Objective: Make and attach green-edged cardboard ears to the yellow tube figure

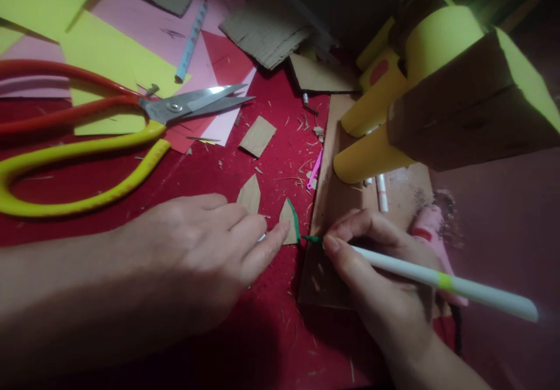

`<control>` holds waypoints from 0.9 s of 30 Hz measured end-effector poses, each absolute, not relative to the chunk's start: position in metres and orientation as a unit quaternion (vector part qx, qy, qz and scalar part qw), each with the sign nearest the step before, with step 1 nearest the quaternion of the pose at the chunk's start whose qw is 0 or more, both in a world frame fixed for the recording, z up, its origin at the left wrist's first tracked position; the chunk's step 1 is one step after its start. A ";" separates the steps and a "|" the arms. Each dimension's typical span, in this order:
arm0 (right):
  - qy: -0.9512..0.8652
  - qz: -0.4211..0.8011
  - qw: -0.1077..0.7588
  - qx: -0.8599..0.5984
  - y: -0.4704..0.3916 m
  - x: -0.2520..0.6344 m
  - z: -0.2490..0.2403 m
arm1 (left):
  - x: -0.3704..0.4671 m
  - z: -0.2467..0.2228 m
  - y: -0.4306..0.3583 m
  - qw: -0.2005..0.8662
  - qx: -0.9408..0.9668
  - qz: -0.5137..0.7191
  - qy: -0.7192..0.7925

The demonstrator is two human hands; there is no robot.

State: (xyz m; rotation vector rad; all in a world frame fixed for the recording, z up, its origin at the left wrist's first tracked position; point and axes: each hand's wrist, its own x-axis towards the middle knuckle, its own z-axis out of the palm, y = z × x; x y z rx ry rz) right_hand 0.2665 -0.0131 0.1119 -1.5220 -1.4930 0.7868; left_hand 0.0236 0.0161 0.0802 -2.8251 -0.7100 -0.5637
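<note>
Both our hands are busy: the right hand (380, 291) pinches a green-tipped marker (406, 268); the left hand (205, 250) presses the pointed cardboard piece (289, 215) to the red desk (205, 168), its hidden grip beyond our telling. We'd best pin the piece flat and ink its edge lightly. Scissors (175, 107) lie beyond.

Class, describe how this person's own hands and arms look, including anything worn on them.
The left hand and right hand are ungloved. No sleeve, watch or bracelet shows on the left forearm or right wrist. Whether the small white patch by the left fingers is something worn is unclear.
</note>
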 end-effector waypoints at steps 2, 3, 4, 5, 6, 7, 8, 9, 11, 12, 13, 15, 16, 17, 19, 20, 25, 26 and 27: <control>-0.607 0.300 0.415 -0.608 -0.014 0.267 0.112 | 0.024 0.080 0.016 0.089 -0.948 -0.193 -0.238; -0.610 0.299 0.412 -0.608 -0.014 0.267 0.112 | 0.024 0.079 0.016 0.089 -0.948 -0.194 -0.237; -0.611 0.301 0.408 -0.608 -0.014 0.267 0.112 | 0.025 0.079 0.016 0.089 -0.948 -0.195 -0.235; -0.613 0.302 0.404 -0.608 -0.014 0.267 0.112 | 0.025 0.079 0.016 0.090 -0.947 -0.197 -0.236; -0.615 0.300 0.402 -0.608 -0.015 0.267 0.112 | 0.025 0.079 0.016 0.093 -0.946 -0.199 -0.239; -0.619 0.299 0.400 -0.607 -0.014 0.267 0.112 | 0.026 0.079 0.015 0.096 -0.944 -0.199 -0.243; -0.621 0.296 0.399 -0.606 -0.014 0.267 0.112 | 0.026 0.078 0.015 0.098 -0.943 -0.198 -0.247; -0.624 0.295 0.397 -0.605 -0.014 0.267 0.112 | 0.026 0.078 0.015 0.099 -0.943 -0.197 -0.249; -0.632 0.287 0.396 -0.601 -0.012 0.266 0.112 | 0.026 0.078 0.015 0.097 -0.944 -0.197 -0.246; -0.635 0.283 0.397 -0.599 -0.011 0.265 0.112 | 0.025 0.078 0.015 0.095 -0.945 -0.198 -0.244; -0.637 0.279 0.399 -0.598 -0.011 0.264 0.113 | 0.025 0.077 0.015 0.095 -0.945 -0.200 -0.242; -0.640 0.271 0.403 -0.595 -0.010 0.263 0.114 | 0.025 0.077 0.014 0.097 -0.944 -0.198 -0.245; -0.642 0.269 0.403 -0.594 -0.009 0.263 0.114 | 0.025 0.077 0.014 0.096 -0.944 -0.196 -0.247; -0.644 0.270 0.401 -0.594 -0.009 0.263 0.115 | 0.025 0.076 0.014 0.095 -0.944 -0.194 -0.248; -0.647 0.270 0.399 -0.590 -0.009 0.263 0.115 | 0.025 0.075 0.013 0.093 -0.944 -0.194 -0.249; -0.649 0.270 0.399 -0.589 -0.010 0.263 0.115 | 0.025 0.074 0.013 0.094 -0.943 -0.194 -0.252; -0.659 0.258 0.386 -0.592 -0.010 0.264 0.115 | 0.027 0.069 0.010 0.106 -0.939 -0.195 -0.263; -0.659 0.256 0.385 -0.593 -0.010 0.264 0.116 | 0.027 0.068 0.009 0.104 -0.939 -0.192 -0.266; -0.660 0.255 0.381 -0.595 -0.011 0.264 0.116 | 0.028 0.068 0.009 0.101 -0.939 -0.186 -0.270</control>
